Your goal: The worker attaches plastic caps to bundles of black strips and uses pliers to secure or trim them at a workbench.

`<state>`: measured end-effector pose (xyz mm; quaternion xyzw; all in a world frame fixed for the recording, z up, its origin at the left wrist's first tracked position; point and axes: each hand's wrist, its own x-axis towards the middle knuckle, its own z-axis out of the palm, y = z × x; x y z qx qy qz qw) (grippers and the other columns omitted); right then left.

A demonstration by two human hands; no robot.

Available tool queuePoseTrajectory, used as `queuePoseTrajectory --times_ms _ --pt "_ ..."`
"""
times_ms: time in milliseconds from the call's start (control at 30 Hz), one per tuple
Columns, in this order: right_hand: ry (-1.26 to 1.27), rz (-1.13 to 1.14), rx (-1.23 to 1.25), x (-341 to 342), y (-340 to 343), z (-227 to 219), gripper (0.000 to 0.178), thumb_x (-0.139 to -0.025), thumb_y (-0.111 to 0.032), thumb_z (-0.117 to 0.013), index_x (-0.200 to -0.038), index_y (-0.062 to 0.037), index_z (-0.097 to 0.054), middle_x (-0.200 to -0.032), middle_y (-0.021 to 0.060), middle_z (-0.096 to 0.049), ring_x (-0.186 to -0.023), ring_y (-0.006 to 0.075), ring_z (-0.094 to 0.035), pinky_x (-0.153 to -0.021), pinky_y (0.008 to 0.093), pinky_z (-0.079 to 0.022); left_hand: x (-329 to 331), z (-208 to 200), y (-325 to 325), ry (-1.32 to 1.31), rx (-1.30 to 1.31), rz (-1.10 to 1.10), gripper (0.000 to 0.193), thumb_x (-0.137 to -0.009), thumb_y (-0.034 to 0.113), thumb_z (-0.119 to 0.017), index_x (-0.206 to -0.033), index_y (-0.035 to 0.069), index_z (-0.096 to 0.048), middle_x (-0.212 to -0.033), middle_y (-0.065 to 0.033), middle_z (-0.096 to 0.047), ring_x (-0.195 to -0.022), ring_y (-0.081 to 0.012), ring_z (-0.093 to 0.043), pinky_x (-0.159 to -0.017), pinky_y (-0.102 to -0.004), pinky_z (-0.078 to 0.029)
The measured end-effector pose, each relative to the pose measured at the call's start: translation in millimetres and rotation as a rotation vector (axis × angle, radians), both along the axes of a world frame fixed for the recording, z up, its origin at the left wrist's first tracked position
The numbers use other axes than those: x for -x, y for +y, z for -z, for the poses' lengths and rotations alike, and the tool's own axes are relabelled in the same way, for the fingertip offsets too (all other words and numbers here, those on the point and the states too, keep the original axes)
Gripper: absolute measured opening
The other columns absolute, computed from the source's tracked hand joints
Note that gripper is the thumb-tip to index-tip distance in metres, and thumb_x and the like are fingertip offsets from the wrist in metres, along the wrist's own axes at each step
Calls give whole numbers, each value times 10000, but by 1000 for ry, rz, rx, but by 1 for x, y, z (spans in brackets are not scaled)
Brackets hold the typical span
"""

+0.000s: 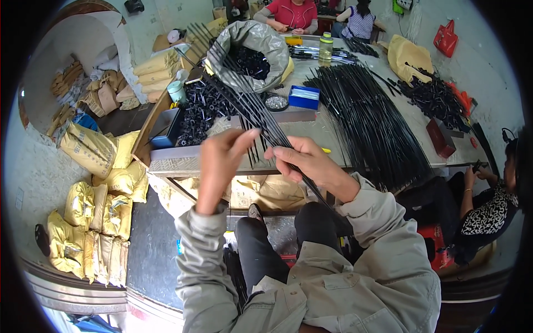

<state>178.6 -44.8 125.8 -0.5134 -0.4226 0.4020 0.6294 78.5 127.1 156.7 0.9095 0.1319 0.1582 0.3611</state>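
My right hand (313, 166) is closed round a bundle of thin black rods (267, 121), held at a slant above the front edge of the workbench. The rods fan out toward the far left, and their lower ends pass under my right hand toward my lap. Close to the left side of the bundle is my left hand (219, 161), blurred by motion, with its thumb pointing at the rods. Whether its fingers grip anything cannot be made out. A few more black rods (252, 152) stick out over the bench edge behind my hands.
A large pile of black rods (369, 116) covers the bench's right half. Small black parts (202, 108) fill a tray at left, near an open grey sack (230, 41). A blue box (303, 97) and a bottle (325, 50) stand mid-bench. Co-workers sit opposite and at right.
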Motion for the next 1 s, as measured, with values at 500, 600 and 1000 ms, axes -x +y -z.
queuePoseTrajectory --times_ms 500,600,1000 --pt "175 -105 40 29 -8 -16 217 -903 -157 -429 -1003 32 -464 -796 153 -606 -620 181 -610 -566 254 -480 -15 124 13 -163 314 52 157 -821 79 -580 -903 -55 -571 -797 -130 -630 -740 -104 -602 -629 -232 -457" --pt "148 -62 -65 19 -10 -5 206 -907 -140 -420 -1008 35 -459 -811 159 -603 -652 186 -617 -584 261 -485 -34 152 26 -149 205 294 138 -822 95 -585 -849 -35 -551 -738 -89 -601 -665 -98 -567 -580 -238 -441" --pt "381 139 -96 26 64 221 182 -924 -93 -379 -1033 26 -463 -929 119 -578 -801 186 -611 -724 282 -495 -172 128 168 -150 -1126 144 481 -780 80 -440 -1260 80 -405 -1308 -123 -393 -1229 -264 -351 -1007 -414 -275"
